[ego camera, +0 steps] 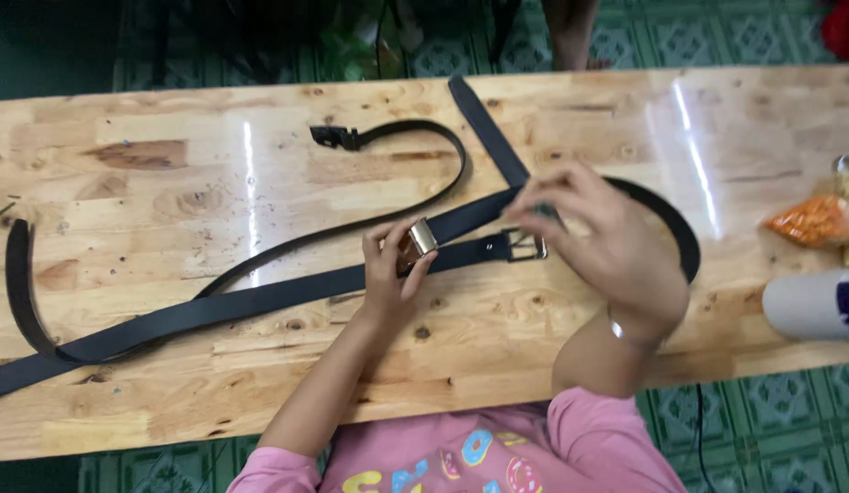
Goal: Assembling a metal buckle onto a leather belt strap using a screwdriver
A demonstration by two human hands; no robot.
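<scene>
I am looking down on a glossy wooden table point(169, 192) strewn with black belts. My left hand point(393, 265) sits near the centre, fingers pinched around a silver flat buckle point(419, 239), which meets the end of a long black belt strap point(260, 301) running off toward eight o'clock. My right hand point(607, 237) hovers at about three o'clock from the left, fingers curled together over another strap near a square frame buckle point(527, 245); it seems to pinch something small and dark, but I cannot tell what, or whether it truly grips. The hands are apart, with the frame buckle between them.

As for progress, I judge the silver buckle is only part-fitted: it is held at the strap's end, tilted, not yet lying flat or closed on the leather. The frame buckle looks already mounted on its strap. A third belt with a black clasp point(335, 137) lies at eleven o'clock, loose and untouched, and its strap curves back under the others.

At three o'clock by the table edge sit an orange snack bag point(812, 222) and a white cylinder point(812, 306).
</scene>
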